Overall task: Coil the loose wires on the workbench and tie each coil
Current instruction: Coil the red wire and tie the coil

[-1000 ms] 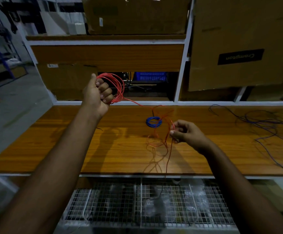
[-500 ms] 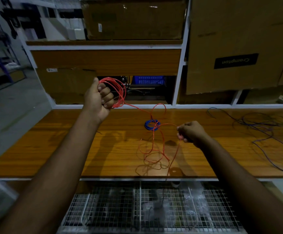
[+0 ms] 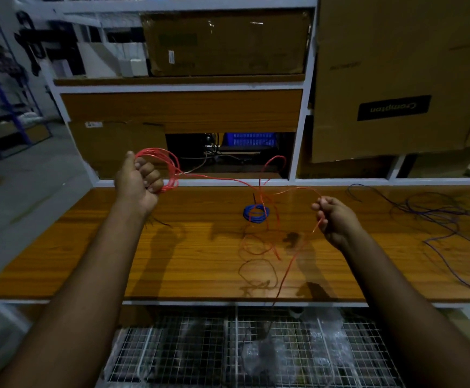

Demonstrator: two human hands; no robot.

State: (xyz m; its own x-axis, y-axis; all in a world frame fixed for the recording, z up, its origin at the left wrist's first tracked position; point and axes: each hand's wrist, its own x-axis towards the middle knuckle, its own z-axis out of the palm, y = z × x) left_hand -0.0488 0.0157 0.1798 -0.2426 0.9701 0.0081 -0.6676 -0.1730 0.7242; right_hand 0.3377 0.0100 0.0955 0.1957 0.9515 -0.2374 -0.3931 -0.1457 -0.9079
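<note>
Winding the red wire (image 3: pixel 219 179) into neat loops is the job right now. The left hand (image 3: pixel 138 182) has its fingers curled tight around one bunch of red loops (image 3: pixel 161 169), held up above the table (image 3: pixel 88 247). The right hand (image 3: pixel 333 217) pinches the loose part of the same red wire, which hangs down in curls over the table and past its front edge. To do it well, I think the right hand should bring each new loop up to the left hand at the same size, and let the wire slide so it does not twist or knot. One blue coil (image 3: pixel 256 213) lies on the table between the hands. A loose dark wire (image 3: pixel 438 219) lies far right, maybe more than one; I cannot tell.
</note>
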